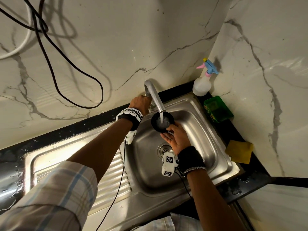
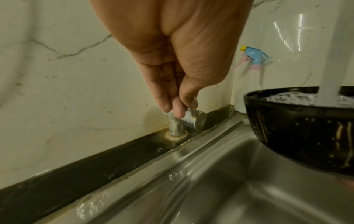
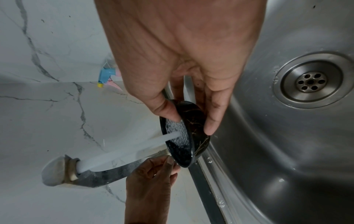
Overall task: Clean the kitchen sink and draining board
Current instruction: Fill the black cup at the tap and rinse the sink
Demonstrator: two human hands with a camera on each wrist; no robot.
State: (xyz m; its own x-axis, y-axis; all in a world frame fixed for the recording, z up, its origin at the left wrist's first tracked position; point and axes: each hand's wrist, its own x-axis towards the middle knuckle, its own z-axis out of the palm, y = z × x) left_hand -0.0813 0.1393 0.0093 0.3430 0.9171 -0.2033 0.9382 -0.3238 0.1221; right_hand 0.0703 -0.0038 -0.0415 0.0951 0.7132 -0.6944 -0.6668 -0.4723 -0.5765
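The left hand (image 2: 172, 57) pinches the chrome tap handle (image 2: 193, 119) at the steel sink's (image 1: 208, 147) back rim. The right hand (image 1: 178, 139), thumb over the rim, grips a round glossy black bowl (image 1: 162, 121) under the running water, above the smooth basin; the ribbed draining board (image 1: 113, 179) lies left.

Left hand (image 2: 184, 63) pinches with fingertips; right hand (image 1: 179, 139) cradles, thumb curled.

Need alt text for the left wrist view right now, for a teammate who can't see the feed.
The left hand pinches the metal tap handle at the back edge of the steel sink, fingers pointing down. At right, water streams into a foaming black bowl held over the basin. A spray bottle stands against the marble wall behind.
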